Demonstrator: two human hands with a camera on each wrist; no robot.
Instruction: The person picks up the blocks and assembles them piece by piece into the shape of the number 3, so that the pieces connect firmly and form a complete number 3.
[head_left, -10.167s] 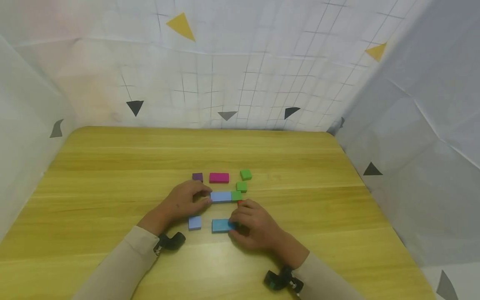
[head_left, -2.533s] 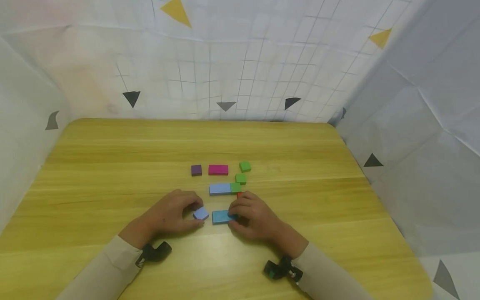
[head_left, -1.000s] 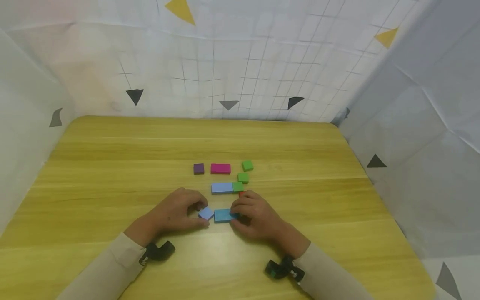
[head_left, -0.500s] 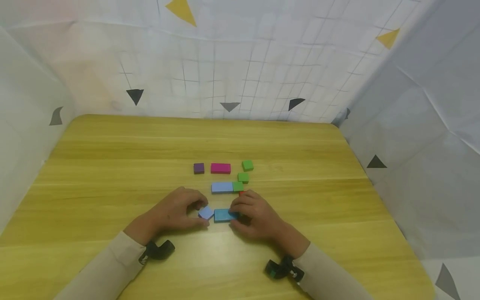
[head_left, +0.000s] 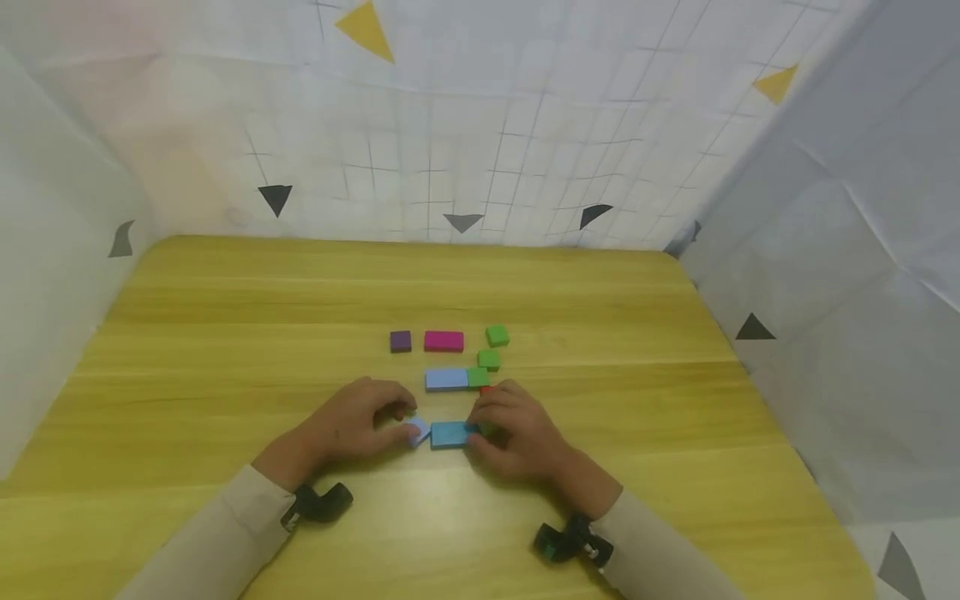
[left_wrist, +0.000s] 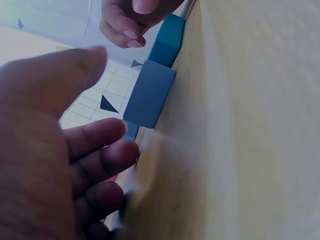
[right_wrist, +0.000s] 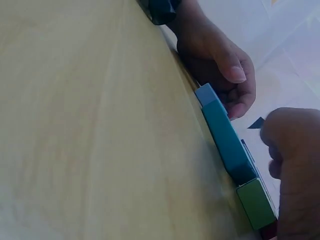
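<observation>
A small light-blue block [head_left: 418,431] lies turned at an angle by the left end of a longer blue block [head_left: 448,434]. My left hand [head_left: 348,425] is beside it, thumb partly over it in the head view. From the left wrist, thumb and fingers stand apart, off that light-blue block [left_wrist: 149,95]. My right hand [head_left: 521,435] hovers around the blue block's right end with bent fingers. There, a green block [right_wrist: 256,204] sits against the blue block [right_wrist: 227,142], mostly hidden from the head; the right thumb looks clear of both.
Farther back lie a long periwinkle block [head_left: 446,380] with a green block [head_left: 477,378] against it, two more green blocks, a magenta block [head_left: 444,341] and a purple block [head_left: 401,342]. A red block [head_left: 486,390] is partly hidden behind the right hand. White sheets surround the wooden table [head_left: 225,333].
Over the last seconds the left hand slid the light-blue block right to the blue block. Just now its thumb shifted over the block, and the right fingers drew slightly right, revealing some green.
</observation>
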